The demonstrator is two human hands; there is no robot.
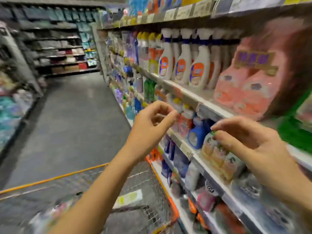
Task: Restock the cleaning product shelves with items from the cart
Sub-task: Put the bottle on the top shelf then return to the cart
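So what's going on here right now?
A person stands at the cleaning product shelves with the cart beside them. Their right hand has its fingertips at the green top of a pack of bottles on a middle shelf; blur hides whether it grips. The left hand is raised, fingers curled, holding nothing I can make out.
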